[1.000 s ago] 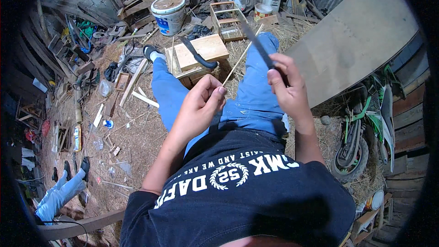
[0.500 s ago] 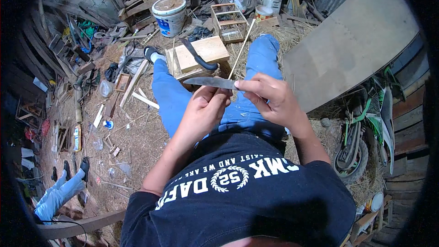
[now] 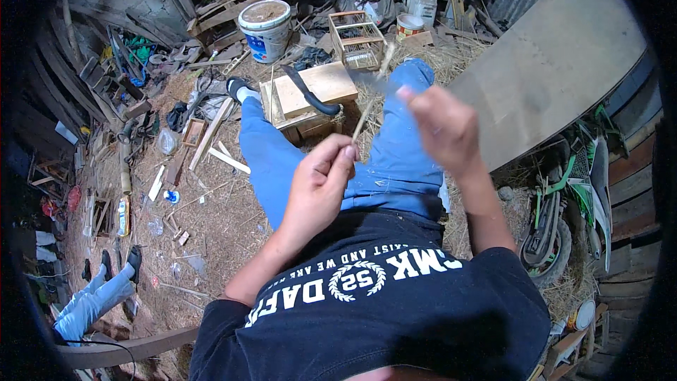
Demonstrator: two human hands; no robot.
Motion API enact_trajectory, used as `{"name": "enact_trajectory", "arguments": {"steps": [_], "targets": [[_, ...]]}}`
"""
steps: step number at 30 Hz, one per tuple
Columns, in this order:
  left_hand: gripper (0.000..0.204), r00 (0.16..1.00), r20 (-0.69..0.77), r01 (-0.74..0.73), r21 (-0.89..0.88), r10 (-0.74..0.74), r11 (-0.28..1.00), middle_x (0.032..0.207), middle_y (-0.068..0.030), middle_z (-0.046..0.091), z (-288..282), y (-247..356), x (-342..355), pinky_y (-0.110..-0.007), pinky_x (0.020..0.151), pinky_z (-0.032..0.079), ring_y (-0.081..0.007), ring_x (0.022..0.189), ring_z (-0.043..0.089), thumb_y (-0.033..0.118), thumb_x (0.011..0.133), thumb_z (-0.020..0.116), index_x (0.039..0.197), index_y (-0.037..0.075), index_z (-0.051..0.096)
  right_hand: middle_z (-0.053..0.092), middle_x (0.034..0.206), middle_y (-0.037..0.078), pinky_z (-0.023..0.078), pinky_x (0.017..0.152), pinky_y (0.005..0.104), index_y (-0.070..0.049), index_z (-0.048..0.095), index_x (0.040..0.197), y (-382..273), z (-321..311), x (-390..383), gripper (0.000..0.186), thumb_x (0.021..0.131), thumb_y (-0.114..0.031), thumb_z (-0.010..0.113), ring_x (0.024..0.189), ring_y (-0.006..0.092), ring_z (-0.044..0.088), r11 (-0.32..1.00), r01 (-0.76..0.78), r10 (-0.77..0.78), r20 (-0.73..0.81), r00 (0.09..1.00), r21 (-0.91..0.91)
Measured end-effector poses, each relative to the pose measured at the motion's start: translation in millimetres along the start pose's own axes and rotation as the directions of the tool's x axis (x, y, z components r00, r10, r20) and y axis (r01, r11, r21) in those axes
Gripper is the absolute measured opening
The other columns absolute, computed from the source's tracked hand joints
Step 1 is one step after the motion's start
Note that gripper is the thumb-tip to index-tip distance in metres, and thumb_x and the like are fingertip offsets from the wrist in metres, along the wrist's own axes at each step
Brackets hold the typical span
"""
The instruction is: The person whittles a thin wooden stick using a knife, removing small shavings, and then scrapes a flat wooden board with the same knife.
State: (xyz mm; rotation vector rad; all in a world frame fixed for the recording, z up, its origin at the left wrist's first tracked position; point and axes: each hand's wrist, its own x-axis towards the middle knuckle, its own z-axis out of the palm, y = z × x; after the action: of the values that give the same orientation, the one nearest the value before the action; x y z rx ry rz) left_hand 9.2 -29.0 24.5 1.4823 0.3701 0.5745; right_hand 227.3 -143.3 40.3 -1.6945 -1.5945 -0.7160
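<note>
Thin stick (image 3: 362, 122), pinched in L grip (image 3: 321, 176), jutting fwd

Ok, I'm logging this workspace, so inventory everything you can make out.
Stick: one, pale, in left hand
Knife: one, grey, blurred, in right hand
Wooden block: one, pale, upper centre
Curved tool: one, dark, on block
Bucket: one, white, beyond block
Slatted frame: one, brown, top centre
Panel: one, tan, upper right
Motorbike: one, green, far right
Wood scraps: many, mixed, left floor
Other person's legs: two, blue, lower left
Left hand: one, bare, centre
Right hand: one, bare, centre
</note>
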Motion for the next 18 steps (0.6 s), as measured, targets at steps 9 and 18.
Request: {"name": "enact_trajectory", "arguments": {"steps": [9, 18], "targets": [[0.017, 0.998, -0.068, 0.006, 0.044, -0.003, 0.999, 0.076, 0.0031, 0.053, 7.9, -3.7, 0.0, -0.023, 0.061, 0.039, -0.0039, 0.07, 0.045, 0.013, 0.107, 0.055, 0.101, -0.001, 0.062, 0.058, 0.074, 0.006, 0.048, 0.049, 0.0378, -0.022, 0.073, 0.118, -14.1, 4.9, 2.0, 0.036, 0.087, -0.005, 0.067, 0.057, 0.0257, 0.06, 0.975, 0.145, -0.153, 0.036, 0.988, 0.166], [0.016, 0.995, -0.072, -0.069, 0.081, 0.075, 0.994, 0.075, 0.0038, 0.052, 7.6, -10.3, 1.7, -0.022, 0.058, 0.037, -0.003, 0.067, 0.044, 0.012, 0.106, 0.056, 0.101, -0.001, 0.064, 0.059, 0.073, 0.007, 0.045, 0.05, 0.0343, -0.016, 0.074, 0.115, 9.0, 5.7, 3.5, 0.037, 0.082, 0.0, 0.073, 0.058, 0.023, 0.06, 0.979, -0.027, 0.025, 0.011, 1.0, 0.203]]}}
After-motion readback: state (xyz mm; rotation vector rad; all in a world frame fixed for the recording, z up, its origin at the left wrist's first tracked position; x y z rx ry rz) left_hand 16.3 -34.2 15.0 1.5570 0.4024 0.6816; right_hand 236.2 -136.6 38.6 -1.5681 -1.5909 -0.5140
